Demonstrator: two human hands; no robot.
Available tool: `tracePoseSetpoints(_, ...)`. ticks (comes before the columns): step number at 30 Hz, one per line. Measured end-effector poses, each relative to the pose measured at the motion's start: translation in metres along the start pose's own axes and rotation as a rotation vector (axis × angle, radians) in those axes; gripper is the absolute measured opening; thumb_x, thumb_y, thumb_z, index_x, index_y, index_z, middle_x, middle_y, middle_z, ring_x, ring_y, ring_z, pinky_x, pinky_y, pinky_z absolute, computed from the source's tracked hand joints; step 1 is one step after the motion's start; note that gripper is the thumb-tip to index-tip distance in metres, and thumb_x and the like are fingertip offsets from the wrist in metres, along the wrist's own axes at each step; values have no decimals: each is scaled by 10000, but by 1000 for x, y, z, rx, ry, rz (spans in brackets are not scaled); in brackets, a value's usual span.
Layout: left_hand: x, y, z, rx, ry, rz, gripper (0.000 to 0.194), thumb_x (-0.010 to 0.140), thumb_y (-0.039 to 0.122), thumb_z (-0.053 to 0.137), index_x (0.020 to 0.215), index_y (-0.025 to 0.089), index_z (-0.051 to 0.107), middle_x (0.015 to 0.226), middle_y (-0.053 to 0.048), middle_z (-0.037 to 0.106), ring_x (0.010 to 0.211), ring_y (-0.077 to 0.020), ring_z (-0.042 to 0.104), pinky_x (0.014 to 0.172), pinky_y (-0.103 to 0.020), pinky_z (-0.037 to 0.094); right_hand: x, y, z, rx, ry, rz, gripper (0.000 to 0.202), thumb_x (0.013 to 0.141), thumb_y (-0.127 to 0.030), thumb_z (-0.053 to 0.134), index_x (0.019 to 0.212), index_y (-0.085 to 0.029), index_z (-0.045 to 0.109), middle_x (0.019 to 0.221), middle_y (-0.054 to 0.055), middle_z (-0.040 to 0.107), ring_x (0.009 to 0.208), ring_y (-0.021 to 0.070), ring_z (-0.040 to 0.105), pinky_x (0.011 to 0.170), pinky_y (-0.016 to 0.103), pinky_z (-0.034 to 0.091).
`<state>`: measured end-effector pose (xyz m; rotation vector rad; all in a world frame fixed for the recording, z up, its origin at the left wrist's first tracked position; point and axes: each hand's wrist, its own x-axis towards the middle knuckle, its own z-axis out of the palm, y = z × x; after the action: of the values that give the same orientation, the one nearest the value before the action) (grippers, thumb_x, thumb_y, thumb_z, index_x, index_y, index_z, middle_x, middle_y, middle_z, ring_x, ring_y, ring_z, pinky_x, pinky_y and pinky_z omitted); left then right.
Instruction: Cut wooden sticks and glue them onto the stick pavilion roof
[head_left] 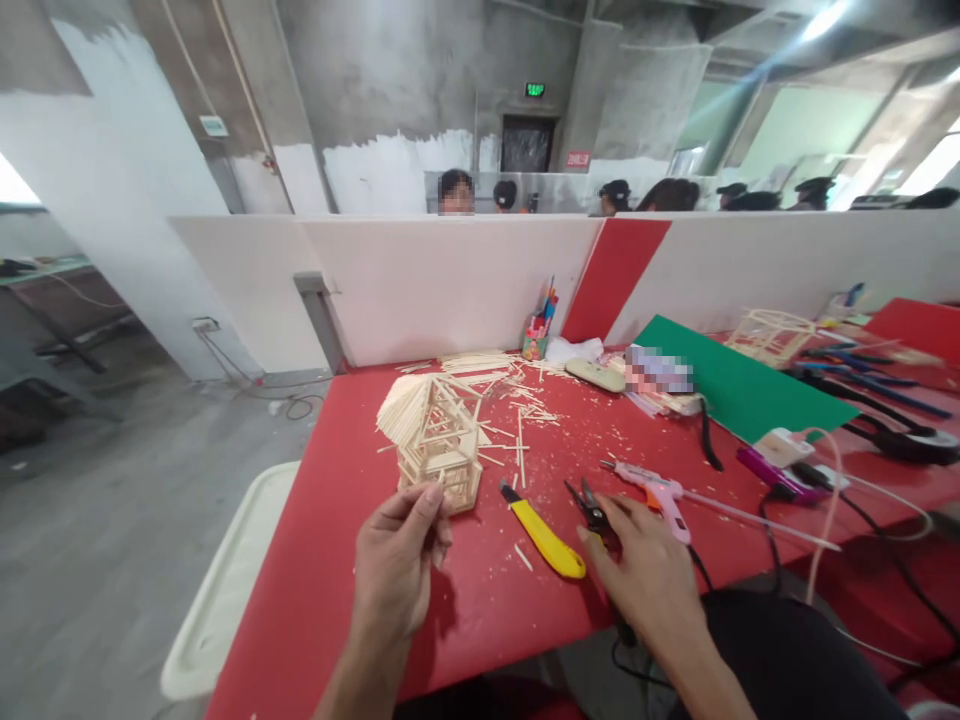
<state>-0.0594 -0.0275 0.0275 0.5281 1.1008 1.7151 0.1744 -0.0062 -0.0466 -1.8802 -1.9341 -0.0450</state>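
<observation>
My left hand point(401, 550) is closed, thumb pressed to the fingertips, in front of a small wooden stick model point(450, 450); whatever it pinches is too small to make out. My right hand point(649, 560) lies over dark-handled pliers point(594, 508), their jaws parted and pointing away. Its fingers rest on the pliers' handles, partly hiding them. A yellow utility knife point(547, 540) lies on the red table point(480, 620) between both hands. Just beyond my right hand is a pink glue gun point(656, 490) with a long glue stick.
Thin wooden sticks point(476, 365) litter the table's back. A green board point(735, 380), a purple power strip point(780, 475) and cables lie to the right. A pen cup point(536, 338) stands by the white partition point(450, 290). Several people's heads show beyond it.
</observation>
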Motion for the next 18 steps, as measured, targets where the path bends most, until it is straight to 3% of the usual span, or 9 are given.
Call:
tracePoseSetpoints(4, 16, 14, -8, 27, 3, -24, 318, 490, 336, 858, 615, 107, 676, 509, -1, 622, 348, -47, 463, 289, -127, 296, 21, -61, -24, 520, 95, -404, 254, 908, -278, 467, 1066, -211, 653, 996, 60, 673, 928, 163, 613, 834, 300, 487)
tracePoseSetpoints(6, 23, 18, -10, 34, -10, -46, 330, 480, 339, 859, 605, 104, 665, 500, 7, 608, 338, -41, 451, 281, -123, 272, 31, -96, -35, 635, 129, -545, 219, 904, -228, 485, 1034, -216, 661, 923, 45, 671, 861, 147, 604, 783, 280, 487)
tracePoseSetpoints(9, 32, 22, -14, 25, -29, -84, 326, 489, 331, 857, 612, 104, 656, 492, 18, 595, 331, -32, 442, 289, -118, 275, 44, -135, -40, 655, 171, -633, 220, 898, -212, 497, 1038, -220, 666, 880, 46, 660, 839, 154, 582, 754, 292, 478)
tracePoseSetpoints(12, 39, 23, -18, 1, -68, -130, 321, 498, 321, 855, 604, 101, 646, 487, 25, 584, 326, -18, 423, 295, -112, 275, 50, -153, -35, 639, 199, -643, 226, 894, -222, 503, 1046, -223, 670, 866, 45, 651, 821, 150, 569, 733, 289, 469)
tracePoseSetpoints(18, 48, 22, -20, -41, -114, -187, 331, 490, 321, 862, 599, 102, 640, 460, 41, 557, 316, -6, 400, 297, -101, 282, 52, -157, -24, 609, 219, -649, 278, 877, -185, 512, 1120, -214, 645, 882, 51, 641, 835, 156, 554, 742, 289, 463)
